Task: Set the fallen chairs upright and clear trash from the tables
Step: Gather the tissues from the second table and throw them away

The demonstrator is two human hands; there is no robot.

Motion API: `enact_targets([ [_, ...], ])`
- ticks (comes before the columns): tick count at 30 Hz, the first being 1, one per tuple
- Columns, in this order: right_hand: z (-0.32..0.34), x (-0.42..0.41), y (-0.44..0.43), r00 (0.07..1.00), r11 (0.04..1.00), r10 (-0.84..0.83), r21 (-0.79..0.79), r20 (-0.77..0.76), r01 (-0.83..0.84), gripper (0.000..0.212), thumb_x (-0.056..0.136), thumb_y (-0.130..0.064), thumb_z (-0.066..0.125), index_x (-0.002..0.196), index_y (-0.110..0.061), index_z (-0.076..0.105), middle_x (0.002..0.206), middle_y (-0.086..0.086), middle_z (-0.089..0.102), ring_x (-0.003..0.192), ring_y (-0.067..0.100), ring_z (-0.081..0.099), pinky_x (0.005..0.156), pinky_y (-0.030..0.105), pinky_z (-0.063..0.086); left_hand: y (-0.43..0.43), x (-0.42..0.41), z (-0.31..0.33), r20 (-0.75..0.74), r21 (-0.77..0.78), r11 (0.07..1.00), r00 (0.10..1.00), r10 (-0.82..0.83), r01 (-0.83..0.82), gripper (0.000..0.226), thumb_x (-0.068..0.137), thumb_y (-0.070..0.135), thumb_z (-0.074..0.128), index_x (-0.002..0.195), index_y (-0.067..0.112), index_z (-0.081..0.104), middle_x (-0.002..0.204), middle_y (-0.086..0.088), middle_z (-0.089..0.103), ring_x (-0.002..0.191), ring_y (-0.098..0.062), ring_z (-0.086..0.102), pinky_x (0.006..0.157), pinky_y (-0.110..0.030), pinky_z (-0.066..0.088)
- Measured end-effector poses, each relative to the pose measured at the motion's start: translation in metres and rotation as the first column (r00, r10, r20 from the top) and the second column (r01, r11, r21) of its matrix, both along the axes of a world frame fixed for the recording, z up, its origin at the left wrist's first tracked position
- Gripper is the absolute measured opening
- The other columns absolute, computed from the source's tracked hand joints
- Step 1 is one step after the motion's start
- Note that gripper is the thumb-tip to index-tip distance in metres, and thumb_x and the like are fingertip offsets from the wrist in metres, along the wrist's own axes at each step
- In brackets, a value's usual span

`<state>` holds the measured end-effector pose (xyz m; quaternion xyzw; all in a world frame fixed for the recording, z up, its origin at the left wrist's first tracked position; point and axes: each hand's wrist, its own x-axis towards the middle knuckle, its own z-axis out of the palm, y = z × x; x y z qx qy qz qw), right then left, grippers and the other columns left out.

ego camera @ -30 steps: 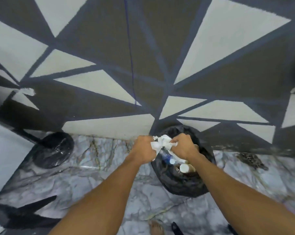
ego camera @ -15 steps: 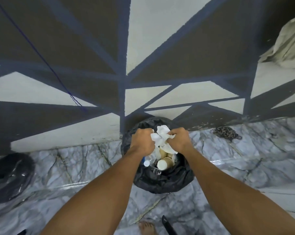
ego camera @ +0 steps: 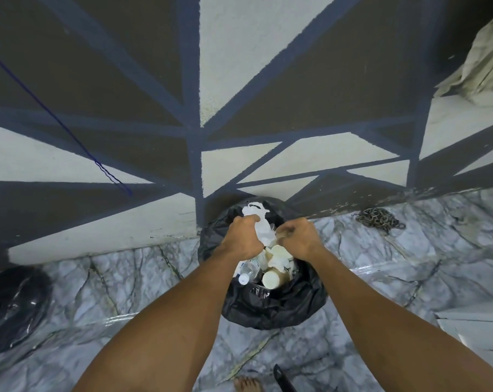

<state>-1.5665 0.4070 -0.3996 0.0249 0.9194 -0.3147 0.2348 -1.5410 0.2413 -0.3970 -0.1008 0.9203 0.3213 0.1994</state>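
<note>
Gripping the crumpled white tissue (ego camera: 261,223) in my left hand (ego camera: 239,236), fingers curled tight round it, I'm holding it right over the mouth of the black bin bag (ego camera: 282,309). A moment ago both hands were clamped on this wad. Now my right hand (ego camera: 297,239) is peeling away just beside it, so the drop looks imminent and this load of trash is nearly binned. Right fingers are curling inward, knuckles up; whether they're pinching a scrap I cannot tell. Both forearms are reaching straight out over the bag.
</note>
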Motion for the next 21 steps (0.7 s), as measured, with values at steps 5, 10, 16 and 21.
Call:
enact_targets([
  [5, 0.016, 0.012, 0.002, 1.0, 1.0, 0.014, 0.001, -0.017, -0.014, 0.022, 0.076, -0.012, 0.074, 0.096, -0.022, 0.076, 0.102, -0.001, 0.072, 0.078, 0.015, 0.068, 0.065, 0.019, 0.053, -0.004, 0.013, 0.002, -0.022, 0.03, 0.999, 0.999, 0.038, -0.037, 0.058, 0.081, 0.012, 0.065, 0.137, 0.022, 0.055, 0.132, -0.009, 0.055, 0.121, -0.026, 0.051, 0.101, -0.039, 0.049],
  [10, 0.032, 0.069, -0.009, 0.999, 0.997, 0.039, -0.063, 0.02, -0.037, 0.025, 0.079, -0.012, 0.076, 0.103, -0.018, 0.076, 0.11, -0.002, 0.072, 0.09, 0.008, 0.064, 0.081, 0.014, 0.047, -0.017, 0.08, 0.013, 0.014, 0.021, 0.999, 0.999, 0.038, -0.038, 0.04, 0.077, 0.017, 0.065, 0.117, 0.02, 0.068, 0.111, -0.007, 0.068, 0.096, -0.02, 0.065, 0.089, -0.027, 0.054],
  [16, 0.049, 0.151, -0.016, 0.977, 0.984, 0.179, -0.035, 0.115, -0.176, 0.021, 0.085, -0.001, 0.063, 0.103, -0.002, 0.074, 0.098, 0.003, 0.066, 0.093, 0.013, 0.063, 0.076, 0.02, 0.047, -0.03, 0.145, 0.024, 0.056, 0.026, 0.999, 0.998, 0.018, -0.02, 0.046, 0.085, -0.004, 0.055, 0.128, 0.011, 0.063, 0.128, -0.014, 0.062, 0.11, -0.021, 0.061, 0.097, -0.031, 0.05],
  [21, 0.053, 0.14, -0.017, 0.993, 0.995, 0.098, 0.001, 0.059, -0.098, 0.03, 0.085, -0.011, 0.063, 0.114, -0.014, 0.071, 0.113, 0.004, 0.067, 0.101, 0.019, 0.064, 0.078, 0.017, 0.046, -0.018, 0.121, 0.046, -0.022, 0.015, 0.998, 0.998, -0.066, 0.067, 0.05, 0.089, 0.009, 0.062, 0.139, 0.013, 0.056, 0.146, -0.009, 0.052, 0.133, -0.023, 0.047, 0.112, -0.025, 0.034],
])
